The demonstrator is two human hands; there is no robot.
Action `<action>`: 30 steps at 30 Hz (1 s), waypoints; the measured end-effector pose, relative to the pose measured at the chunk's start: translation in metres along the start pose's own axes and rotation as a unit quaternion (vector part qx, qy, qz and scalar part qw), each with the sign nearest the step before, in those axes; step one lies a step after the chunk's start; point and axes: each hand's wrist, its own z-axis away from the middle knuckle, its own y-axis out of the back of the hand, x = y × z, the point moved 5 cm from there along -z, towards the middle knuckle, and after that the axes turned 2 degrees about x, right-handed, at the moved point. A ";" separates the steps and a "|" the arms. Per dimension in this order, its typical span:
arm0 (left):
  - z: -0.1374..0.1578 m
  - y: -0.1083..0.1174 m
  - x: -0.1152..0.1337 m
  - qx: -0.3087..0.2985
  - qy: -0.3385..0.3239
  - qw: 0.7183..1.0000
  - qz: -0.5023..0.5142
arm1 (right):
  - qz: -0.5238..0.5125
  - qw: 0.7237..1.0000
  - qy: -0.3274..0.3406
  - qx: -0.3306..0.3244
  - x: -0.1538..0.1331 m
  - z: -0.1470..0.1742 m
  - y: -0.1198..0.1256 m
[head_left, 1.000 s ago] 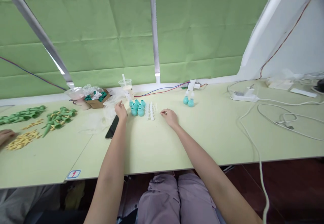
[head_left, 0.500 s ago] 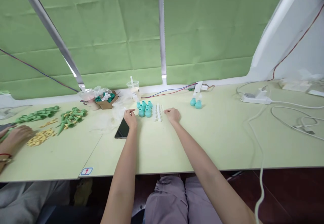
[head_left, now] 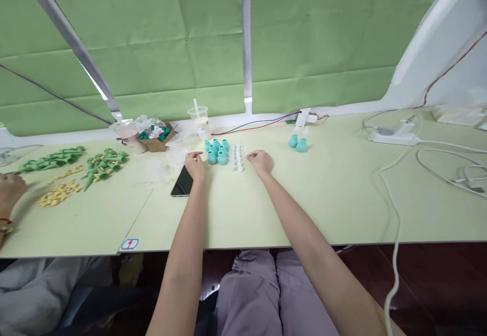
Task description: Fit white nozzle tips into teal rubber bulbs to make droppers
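Note:
My left hand (head_left: 195,165) hangs over the end of a black phone (head_left: 182,182), left of a cluster of turquoise bulb-shaped pieces (head_left: 216,150) with round open necks. Its finger and thumb are apart, with nothing seen between them. Small white pieces (head_left: 236,157) stand in rows just right of the bulbs. At the right side of these rows is my right hand (head_left: 261,163), its fingertips pinched together; what they hold, if anything, is too small to tell. Farther right stand two turquoise bulbs (head_left: 298,143) with clear tops.
At left, another person's hand (head_left: 10,191) is near green cone-shaped pieces (head_left: 53,158) and a yellow pile (head_left: 59,192). A drink cup (head_left: 200,123), crumpled plastic (head_left: 158,171) and a small cardboard box (head_left: 155,143) stand behind. White cables and a power strip (head_left: 393,134) lie at right.
The view has tilted slightly, so the table appears higher. My hands keep nearly the same place beside the bulbs and white pieces. The other person's hand has moved left.

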 end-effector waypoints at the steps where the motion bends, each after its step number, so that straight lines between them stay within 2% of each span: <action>1: 0.000 0.000 0.000 -0.003 -0.001 1.000 -0.002 | -0.004 1.000 -0.001 0.000 0.000 0.000 0.000; 6: 0.004 -0.005 -0.003 -0.005 -0.003 1.000 -0.002 | -0.046 0.999 -0.018 0.020 0.001 0.001 0.006; 10: -0.006 -0.020 -0.009 -0.014 0.023 1.000 -0.009 | -0.111 0.991 -0.045 0.060 0.004 0.001 0.013; 16: -0.052 -0.060 -0.016 -0.125 0.041 0.989 -0.068 | -0.134 0.989 -0.038 0.055 0.004 -0.004 0.006; 19: -0.066 -0.071 -0.024 -0.171 0.060 0.981 -0.065 | -0.137 0.989 -0.035 0.053 0.004 -0.006 0.003; 23: -0.071 -0.076 -0.033 -0.187 0.072 0.979 -0.047 | -0.137 0.989 -0.030 0.045 0.003 -0.007 0.001; 30: -0.066 -0.077 -0.038 -0.179 0.076 0.980 -0.032 | -0.129 0.991 -0.028 0.028 0.001 -0.006 0.002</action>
